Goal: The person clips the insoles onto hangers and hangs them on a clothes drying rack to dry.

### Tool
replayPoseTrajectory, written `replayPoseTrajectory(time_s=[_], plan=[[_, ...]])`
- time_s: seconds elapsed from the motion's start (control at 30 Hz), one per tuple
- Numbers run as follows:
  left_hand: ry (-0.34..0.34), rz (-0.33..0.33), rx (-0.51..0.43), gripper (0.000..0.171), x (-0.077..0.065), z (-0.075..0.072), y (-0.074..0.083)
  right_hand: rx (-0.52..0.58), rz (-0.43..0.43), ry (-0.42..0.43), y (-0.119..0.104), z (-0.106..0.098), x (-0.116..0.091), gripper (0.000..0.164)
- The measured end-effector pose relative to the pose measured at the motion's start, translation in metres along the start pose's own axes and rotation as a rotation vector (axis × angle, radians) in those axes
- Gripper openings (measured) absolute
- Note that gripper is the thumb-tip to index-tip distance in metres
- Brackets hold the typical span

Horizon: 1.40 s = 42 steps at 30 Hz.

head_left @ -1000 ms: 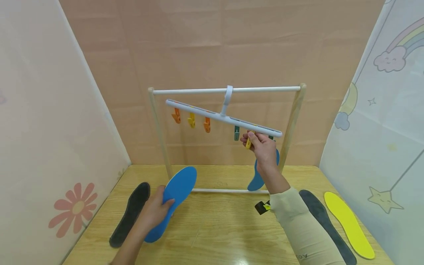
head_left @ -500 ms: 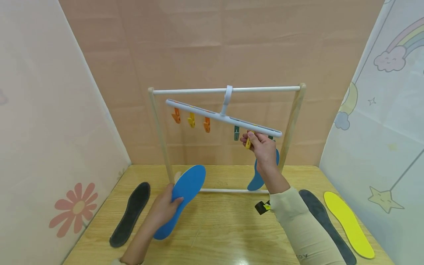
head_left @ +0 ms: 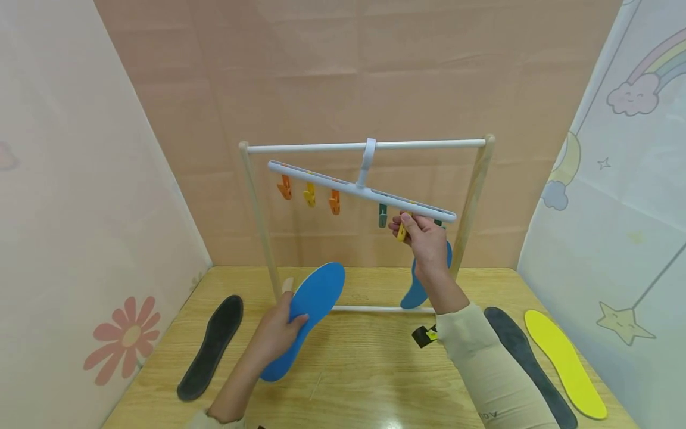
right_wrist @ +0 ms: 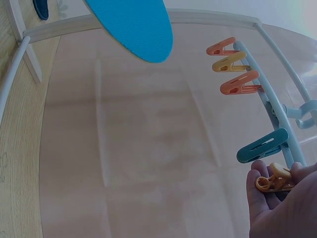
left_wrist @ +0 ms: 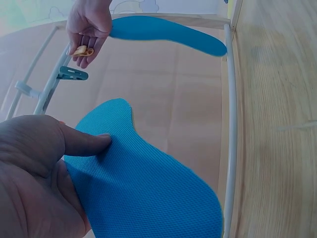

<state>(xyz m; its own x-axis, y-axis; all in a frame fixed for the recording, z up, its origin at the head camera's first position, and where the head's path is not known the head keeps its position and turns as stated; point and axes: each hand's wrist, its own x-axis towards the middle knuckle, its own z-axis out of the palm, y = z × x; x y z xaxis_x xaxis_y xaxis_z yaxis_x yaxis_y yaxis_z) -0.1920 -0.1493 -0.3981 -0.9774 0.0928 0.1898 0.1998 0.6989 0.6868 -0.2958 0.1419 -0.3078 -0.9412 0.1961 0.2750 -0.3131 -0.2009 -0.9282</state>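
The left hand point(head_left: 277, 329) grips a blue insole point(head_left: 320, 292) midway, its tip free; the right hand point(head_left: 429, 244) pinches a yellow clip point(head_left: 402, 233), perhaps opening it.

A blue shoe insole point(head_left: 318, 292), its face finely textured and its thin edge pale, is held tilted in a person's left hand point(head_left: 278, 330) over the left half of the wooden worktop point(head_left: 364, 375), rounded upper end leaning right, its whole length apart from the white clip hanger point(head_left: 321, 180). Near that hanger's right end, a yellow plastic clothespin point(head_left: 402, 231) hangs from the underside, slanting slightly, pinched between the thumb and fingers of the right hand point(head_left: 429, 243).
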Motion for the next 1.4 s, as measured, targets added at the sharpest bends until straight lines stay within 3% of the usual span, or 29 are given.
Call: replayPoseTrajectory(time_s=[0.23, 0.83, 1.07, 1.4], plan=[[-0.006, 0.035, -0.019, 0.035, 0.004, 0.005, 0.009, 0.002, -0.001, -0.007, 0.000, 0.001, 0.000, 0.037], [-0.039, 0.034, -0.062, 0.041, 0.008, 0.014, 0.021, -0.016, 0.004, 0.000, -0.001, 0.001, -0.002, 0.037], [-0.048, 0.066, -0.074, 0.040, 0.010, 0.016, 0.026, -0.014, 0.003, 0.000, -0.001, 0.001, -0.002, 0.035], [-0.066, 0.048, -0.080, 0.044, 0.012, 0.020, 0.035, -0.031, 0.005, 0.001, -0.001, 0.000, -0.003, 0.036]])
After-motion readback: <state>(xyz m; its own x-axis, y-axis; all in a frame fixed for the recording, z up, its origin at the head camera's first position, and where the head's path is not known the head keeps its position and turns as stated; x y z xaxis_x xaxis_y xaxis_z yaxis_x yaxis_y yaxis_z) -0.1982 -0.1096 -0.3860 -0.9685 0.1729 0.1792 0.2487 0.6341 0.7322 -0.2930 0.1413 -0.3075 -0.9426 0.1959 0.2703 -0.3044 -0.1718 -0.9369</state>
